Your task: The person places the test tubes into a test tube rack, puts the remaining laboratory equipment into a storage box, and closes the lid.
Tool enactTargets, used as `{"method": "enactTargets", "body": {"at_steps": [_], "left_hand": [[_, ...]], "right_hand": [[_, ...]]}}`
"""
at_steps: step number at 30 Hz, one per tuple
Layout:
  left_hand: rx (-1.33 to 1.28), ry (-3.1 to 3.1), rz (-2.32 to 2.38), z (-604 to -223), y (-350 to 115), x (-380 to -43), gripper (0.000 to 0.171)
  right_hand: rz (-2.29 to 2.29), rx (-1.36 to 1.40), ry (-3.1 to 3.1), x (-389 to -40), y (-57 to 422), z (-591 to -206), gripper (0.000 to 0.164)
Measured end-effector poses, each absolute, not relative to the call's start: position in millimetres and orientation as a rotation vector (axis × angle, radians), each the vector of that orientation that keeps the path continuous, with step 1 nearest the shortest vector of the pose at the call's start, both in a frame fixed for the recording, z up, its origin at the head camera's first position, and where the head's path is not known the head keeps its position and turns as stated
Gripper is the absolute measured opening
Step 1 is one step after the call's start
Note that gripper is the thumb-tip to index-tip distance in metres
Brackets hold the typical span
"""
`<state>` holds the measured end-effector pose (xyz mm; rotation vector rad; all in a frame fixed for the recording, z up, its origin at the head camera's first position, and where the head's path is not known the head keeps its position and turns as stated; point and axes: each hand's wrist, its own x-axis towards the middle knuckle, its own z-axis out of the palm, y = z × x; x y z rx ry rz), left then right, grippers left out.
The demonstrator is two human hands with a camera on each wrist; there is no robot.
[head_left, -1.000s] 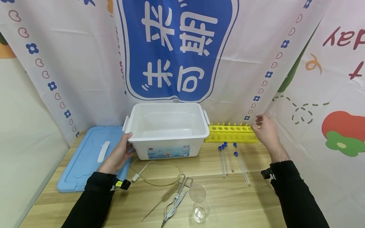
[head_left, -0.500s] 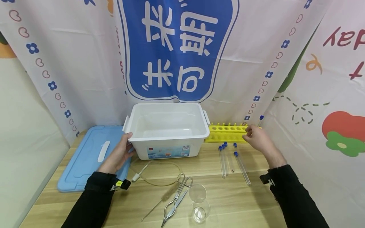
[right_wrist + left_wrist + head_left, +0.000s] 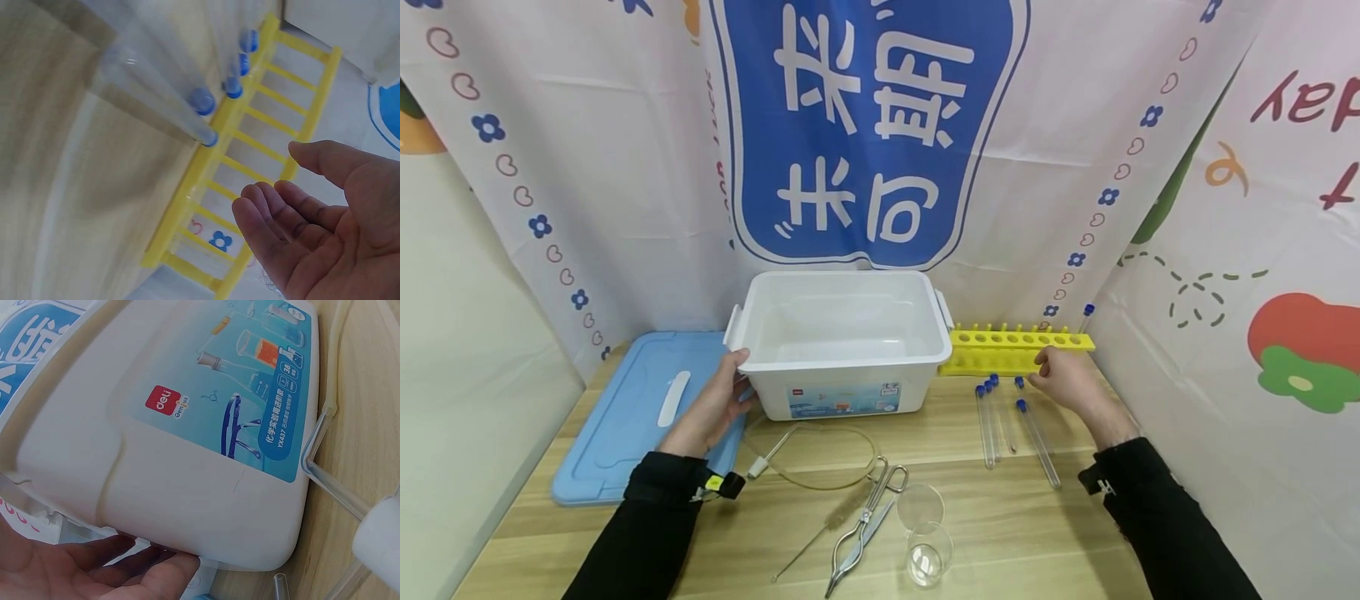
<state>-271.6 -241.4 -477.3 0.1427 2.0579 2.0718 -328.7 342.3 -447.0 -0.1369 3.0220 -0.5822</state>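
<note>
My left hand (image 3: pixel 709 410) touches the left end of a white plastic box (image 3: pixel 767 387), just under its rim. The left wrist view shows those fingers (image 3: pixel 165 575) lying against the box wall. My right hand (image 3: pixel 1071 385) is in front of the right part of a yellow test tube rack (image 3: pixel 992 340) and holds nothing; its fingers are loosely bent. One blue-capped test tube (image 3: pixel 1087 312) stands upright at the rack's right end. Several other capped test tubes (image 3: pixel 1036 442) lie on the table left of this hand, caps toward the rack.
A blue lid (image 3: pixel 617 425) lies left of the box. In front are rubber tubing (image 3: pixel 827 486), metal tongs (image 3: pixel 868 508), a thin tool with a brownish handle (image 3: pixel 847 507), and two clear round dishes (image 3: pixel 925 554). A printed cloth (image 3: pixel 1037 125) hangs behind the table.
My right hand has moved left and down from the rack's right end toward the lying tubes, uncovering the upright tube. My left hand stays at the box.
</note>
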Motion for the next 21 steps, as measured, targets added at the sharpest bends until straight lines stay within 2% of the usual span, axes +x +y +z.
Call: {"method": "enactTargets", "body": {"at_steps": [11, 21], "left_hand": [[0.162, 2.069, 2.068, -478.5, -242.1, -270.8, 0.088], [0.151, 2.078, 2.051, -478.6, -241.5, -270.6, 0.088]], "right_hand": [[-0.561, -0.101, 2.935, -333.8, 333.6, -466.1, 0.042], [-0.561, -0.040, 2.921, -339.9, 334.3, -480.4, 0.034]]}}
